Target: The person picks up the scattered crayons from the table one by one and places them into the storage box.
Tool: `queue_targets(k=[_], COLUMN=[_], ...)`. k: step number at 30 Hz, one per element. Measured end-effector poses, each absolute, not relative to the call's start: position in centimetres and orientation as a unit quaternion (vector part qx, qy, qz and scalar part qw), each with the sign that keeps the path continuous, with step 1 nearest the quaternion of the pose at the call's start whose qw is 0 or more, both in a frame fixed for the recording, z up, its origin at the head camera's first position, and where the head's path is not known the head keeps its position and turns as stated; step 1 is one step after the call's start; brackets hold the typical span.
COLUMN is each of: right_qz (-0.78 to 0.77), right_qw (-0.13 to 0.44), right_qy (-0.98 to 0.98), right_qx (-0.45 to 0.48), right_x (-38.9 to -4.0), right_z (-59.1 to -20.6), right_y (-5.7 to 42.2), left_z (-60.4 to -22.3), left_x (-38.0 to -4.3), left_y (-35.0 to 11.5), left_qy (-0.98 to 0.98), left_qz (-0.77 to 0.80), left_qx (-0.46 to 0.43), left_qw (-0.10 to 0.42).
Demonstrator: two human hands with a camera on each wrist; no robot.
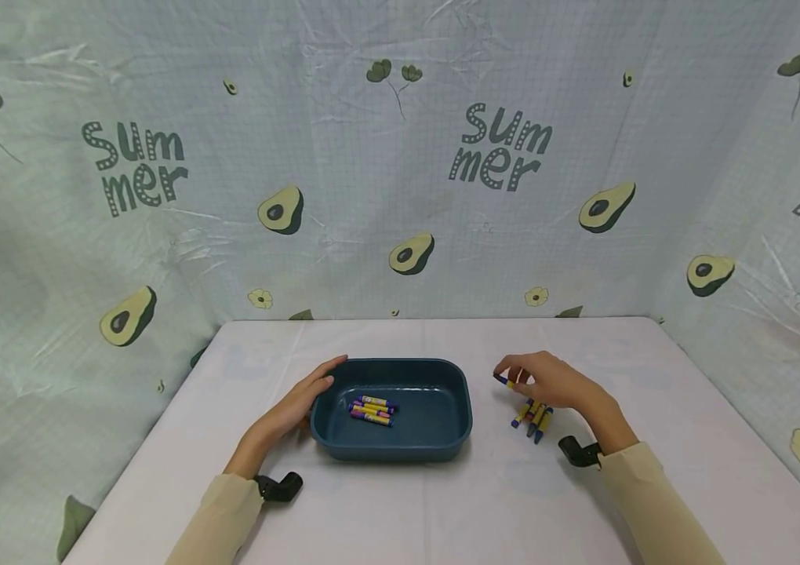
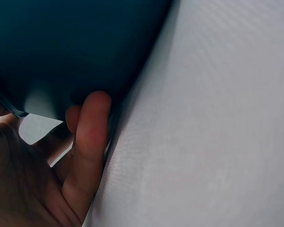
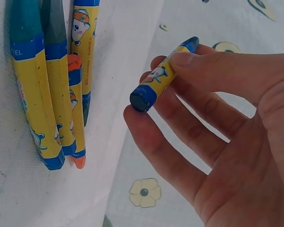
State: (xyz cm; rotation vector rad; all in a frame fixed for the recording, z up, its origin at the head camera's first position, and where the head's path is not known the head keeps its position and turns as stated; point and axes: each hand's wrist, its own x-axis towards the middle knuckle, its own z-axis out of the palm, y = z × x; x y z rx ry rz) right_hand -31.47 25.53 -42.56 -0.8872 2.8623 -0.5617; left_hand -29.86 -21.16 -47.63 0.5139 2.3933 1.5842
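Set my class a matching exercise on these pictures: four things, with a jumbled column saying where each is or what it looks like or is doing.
Column one:
1. Left hand
2. Right hand
3. Tray
4. Orange crayon

Column two:
A. Lying among other crayons
B. Touching the tray's end
C. Dark blue
D. Pinching a crayon

Pairs: 1-B, 2-D, 3-C, 4-A

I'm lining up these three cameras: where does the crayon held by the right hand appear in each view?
Head: right of centre, in the lower half; the crayon is between the fingers of the right hand, right of the blue tray.
Left wrist: not in it.
Right wrist: the crayon slants across the upper middle, just right of centre.
Shared landmark: the white tabletop, in all three.
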Motion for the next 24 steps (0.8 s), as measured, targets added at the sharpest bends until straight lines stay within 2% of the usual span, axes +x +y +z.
queue_targets(k=[24], right_qz=[-0.215], right_qw=[0.049], right_qy=[0.929], right_qx=[-0.297], right_x=[-31.55], right_z=[-42.29], right_y=[25.57], left_z=[-47.36], left_x=[-30.01], left_y=[-20.92], left_qy=[0.819], left_qz=[0.536], left_qx=[0.165], left_qw=[0.119])
